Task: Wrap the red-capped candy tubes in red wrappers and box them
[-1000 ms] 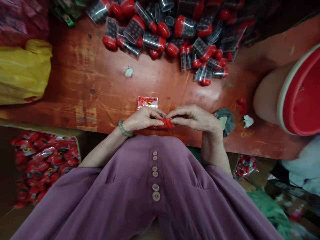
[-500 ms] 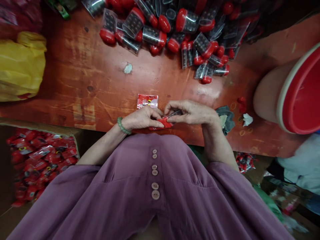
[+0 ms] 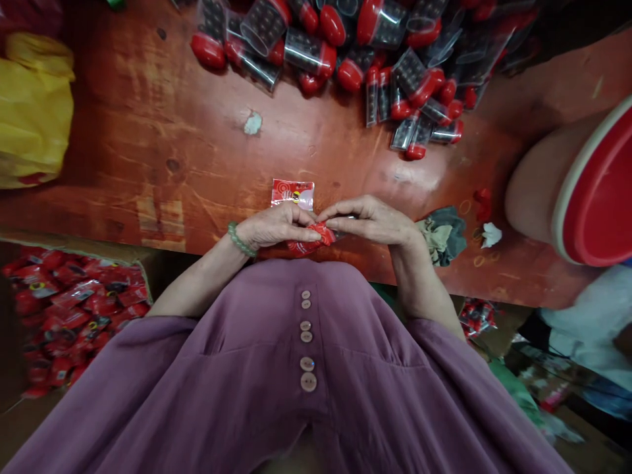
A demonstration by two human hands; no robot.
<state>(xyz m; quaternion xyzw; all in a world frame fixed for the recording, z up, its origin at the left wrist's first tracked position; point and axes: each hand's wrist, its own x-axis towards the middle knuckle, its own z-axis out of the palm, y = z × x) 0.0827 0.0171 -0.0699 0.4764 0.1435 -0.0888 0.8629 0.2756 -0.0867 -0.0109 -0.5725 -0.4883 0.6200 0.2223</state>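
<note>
At the near edge of the table my left hand (image 3: 279, 225) pinches a small red plastic packet (image 3: 305, 247) between thumb and fingers. My right hand (image 3: 372, 218) meets it from the other side, with thumb and forefinger at the packet's end. A clear plastic tube with dark contents (image 3: 351, 218) shows partly between the right fingers; most of it is hidden by the hand and packet. Just beyond the left fingers a flat red printed packet (image 3: 292, 192) lies on the table.
Clear tubes with dark beads and red caps (image 3: 309, 52) are heaped at the back. A box of filled red packets (image 3: 81, 309) stands lower left, a yellow bag (image 3: 32, 112) at left. On the right are a red-and-white bucket (image 3: 557, 191), a dark cloth (image 3: 447, 234) and rubber bands.
Both hands have drawn closer together around the red packet. The clear tube showed more between my right fingers before; now the packet and fingers cover more of it. The view has shifted slightly.
</note>
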